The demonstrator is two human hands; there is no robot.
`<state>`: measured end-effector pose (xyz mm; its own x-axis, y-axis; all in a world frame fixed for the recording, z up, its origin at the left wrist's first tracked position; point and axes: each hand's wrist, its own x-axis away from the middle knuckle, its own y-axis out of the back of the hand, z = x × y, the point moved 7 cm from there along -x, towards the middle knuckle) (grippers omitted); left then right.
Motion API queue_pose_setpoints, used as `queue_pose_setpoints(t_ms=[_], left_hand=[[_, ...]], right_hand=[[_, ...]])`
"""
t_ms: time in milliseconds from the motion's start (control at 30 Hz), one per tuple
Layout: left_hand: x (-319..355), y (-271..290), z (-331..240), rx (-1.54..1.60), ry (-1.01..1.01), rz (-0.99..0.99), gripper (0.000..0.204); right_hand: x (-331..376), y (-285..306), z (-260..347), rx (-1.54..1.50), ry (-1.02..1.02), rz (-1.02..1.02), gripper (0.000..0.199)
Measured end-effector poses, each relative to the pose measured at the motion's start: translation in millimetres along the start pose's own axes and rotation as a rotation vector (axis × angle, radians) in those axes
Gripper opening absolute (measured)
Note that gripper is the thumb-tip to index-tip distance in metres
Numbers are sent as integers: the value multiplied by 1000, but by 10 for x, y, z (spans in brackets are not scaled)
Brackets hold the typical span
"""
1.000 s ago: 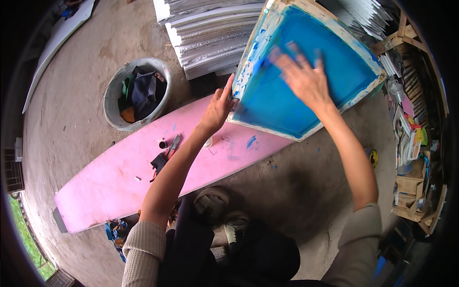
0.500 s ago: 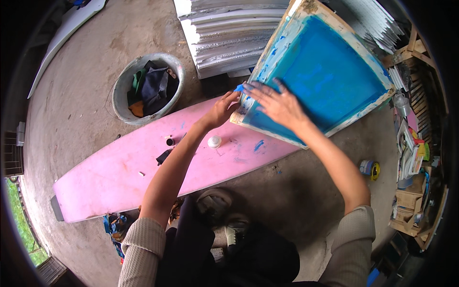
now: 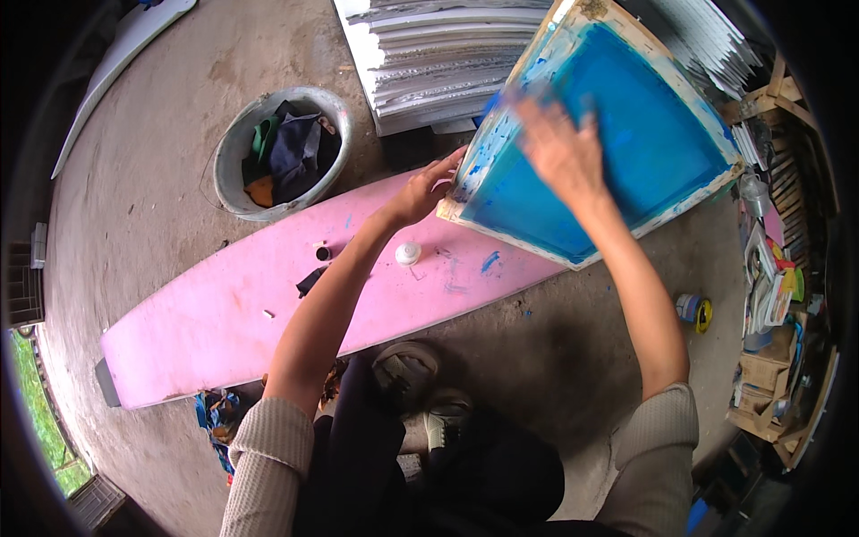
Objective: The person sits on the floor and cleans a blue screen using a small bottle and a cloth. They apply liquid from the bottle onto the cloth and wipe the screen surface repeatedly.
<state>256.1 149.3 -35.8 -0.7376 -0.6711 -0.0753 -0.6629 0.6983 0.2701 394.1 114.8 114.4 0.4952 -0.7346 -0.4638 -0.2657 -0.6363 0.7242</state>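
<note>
A wooden screen-printing frame [image 3: 658,234] with blue mesh stands tilted over the right part of a long pink board [image 3: 215,309]. My left hand [image 3: 428,191] grips the frame's near left edge, the fingers partly hidden behind it. Over the upper part of the paint-smeared left rail is my right hand [image 3: 562,148], smeared by motion. Something blue shows at its fingertips; I cannot make out what it is. On the pink board, a small white bottle [image 3: 408,254], a little black pot [image 3: 323,254] and a black scrap [image 3: 310,283] lie near my left forearm.
A bucket of cloths [image 3: 234,208] stands beyond the pink board. Behind the frame rises a stack of white sheets [image 3: 456,67]. A roll of yellow tape [image 3: 703,315] sits on the floor at right, near cluttered shelves [image 3: 765,376]. My shoes [image 3: 404,370] are close to the board.
My right hand has slid up along the frame's left rail, away from my left hand. The left hand stays at the near corner area.
</note>
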Motion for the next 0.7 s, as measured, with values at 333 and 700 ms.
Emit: queue_pose_setpoints(t_ms=[333, 700], left_hand=[[-11, -44, -48, -61, -56, -17, 64], [-9, -29, 47, -23, -55, -10, 68]], right_hand=[[619, -438, 875, -313, 139, 241, 72], [438, -274, 454, -285, 8, 194, 66]])
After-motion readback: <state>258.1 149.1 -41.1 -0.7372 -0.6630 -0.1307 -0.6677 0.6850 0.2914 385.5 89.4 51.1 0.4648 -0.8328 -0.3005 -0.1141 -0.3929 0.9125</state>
